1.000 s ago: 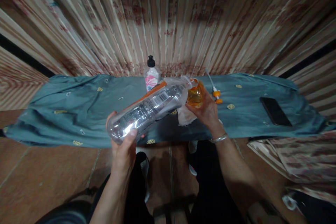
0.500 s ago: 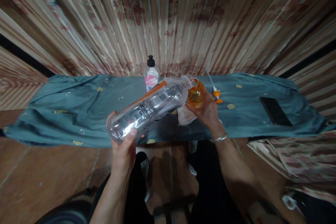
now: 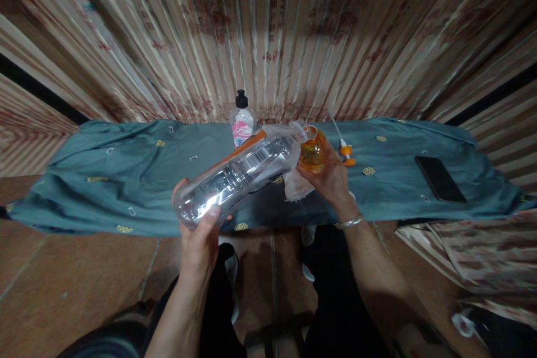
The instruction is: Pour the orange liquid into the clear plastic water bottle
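Observation:
My left hand [image 3: 200,235] is closed around the base of a large clear bottle [image 3: 235,179] with a label and barcode. The bottle lies tilted, its neck up and to the right, meeting the mouth of an orange bottle [image 3: 312,155]. That smaller bottle holds amber liquid and sits in the closed fingers of my right hand [image 3: 331,176]. Right of it, an orange and white pump head [image 3: 346,152] with a clear tube lies on the cloth. A crumpled pale cloth or tissue [image 3: 297,187] is below the bottles.
A bottle with a black cap and pink label [image 3: 242,126] stands at the back of the narrow table under a green cloth [image 3: 138,179]. A black phone [image 3: 440,179] lies at the right. Behind hangs a striped curtain [image 3: 268,39].
The base of the large clear bottle and my left hand have shifted very slightly to the right. My right hand and the orange bottle look nearly still.

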